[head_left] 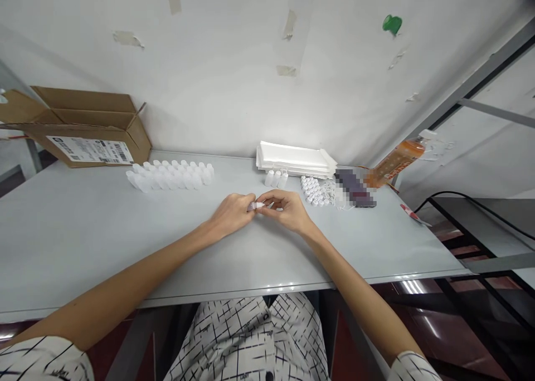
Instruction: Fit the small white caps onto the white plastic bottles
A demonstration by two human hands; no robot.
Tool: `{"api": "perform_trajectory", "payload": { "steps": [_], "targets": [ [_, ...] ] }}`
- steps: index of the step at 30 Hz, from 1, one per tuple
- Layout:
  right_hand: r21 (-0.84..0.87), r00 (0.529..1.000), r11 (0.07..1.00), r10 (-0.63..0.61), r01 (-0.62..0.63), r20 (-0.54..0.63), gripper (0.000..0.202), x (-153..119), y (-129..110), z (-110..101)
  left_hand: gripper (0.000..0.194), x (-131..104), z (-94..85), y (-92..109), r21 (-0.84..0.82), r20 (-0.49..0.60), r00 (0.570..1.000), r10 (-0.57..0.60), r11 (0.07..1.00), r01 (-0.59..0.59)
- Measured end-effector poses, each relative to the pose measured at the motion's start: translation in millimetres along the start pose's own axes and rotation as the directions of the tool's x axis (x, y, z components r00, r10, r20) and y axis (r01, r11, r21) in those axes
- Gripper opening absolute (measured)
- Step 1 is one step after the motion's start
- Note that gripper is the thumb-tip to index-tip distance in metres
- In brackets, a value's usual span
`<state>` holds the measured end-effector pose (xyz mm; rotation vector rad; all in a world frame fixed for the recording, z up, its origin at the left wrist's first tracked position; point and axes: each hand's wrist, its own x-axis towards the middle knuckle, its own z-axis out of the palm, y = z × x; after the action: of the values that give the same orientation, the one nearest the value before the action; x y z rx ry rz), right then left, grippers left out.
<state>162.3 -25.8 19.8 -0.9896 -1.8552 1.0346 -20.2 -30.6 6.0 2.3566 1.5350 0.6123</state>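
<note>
My left hand (234, 214) is closed round a small plastic bottle (252, 206), and its fingers hide most of the bottle. The thumb and fingertips of my right hand (286, 208) pinch the white cap (259, 205) at the bottle's end. Just beyond my hands, three small white bottles (276, 179) stand upright. To their right lies a group of small white caps (313, 190), with a heap of thin white pieces (330, 190) beside it. Over on the left, several translucent small bottles (171, 176) are set out in rows.
An open cardboard box (92, 130) stands at the back left of the grey table (125, 230). A stack of flat white pieces (295, 157) lies against the wall. On the right are a blurred phone-like object (355, 189) and an orange drink bottle (395, 164).
</note>
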Motion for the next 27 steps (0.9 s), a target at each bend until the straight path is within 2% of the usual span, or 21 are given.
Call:
{"api": "perform_trajectory", "payload": {
  "steps": [4, 13, 19, 24, 27],
  "targets": [
    [-0.010, 0.999, 1.000, -0.029, 0.029, 0.015, 0.018, -0.2, 0.0, -1.0, 0.010, 0.9, -1.1, -1.0, 0.016, 0.015, 1.000, 0.006, 1.000, -0.006],
    [-0.149, 0.999, 0.988, -0.045, 0.041, -0.025, 0.020, 0.2, 1.0, 1.1, 0.014, 1.0, -0.7, -0.6, 0.007, 0.033, 0.999, -0.042, 0.999, 0.041],
    [-0.075, 0.999, 0.996, 0.042, -0.039, 0.028, 0.023, 0.8, 5.9, -0.6, 0.013, 1.1, -1.6, 0.6, 0.045, 0.057, 0.997, -0.050, 0.998, 0.047],
    [-0.152, 0.998, 0.988, 0.024, -0.016, 0.052, 0.021, -0.1, 0.9, -2.3, 0.014, 1.3, -0.4, 0.4, 0.068, 0.070, 0.996, -0.057, 0.996, 0.052],
    [-0.203, 0.992, 0.979, 0.054, -0.031, 0.110, 0.031, -0.8, -3.1, -2.5, 0.014, 1.5, 1.1, 1.1, 0.096, 0.088, 0.995, -0.050, 0.995, 0.042]
  ]
}}
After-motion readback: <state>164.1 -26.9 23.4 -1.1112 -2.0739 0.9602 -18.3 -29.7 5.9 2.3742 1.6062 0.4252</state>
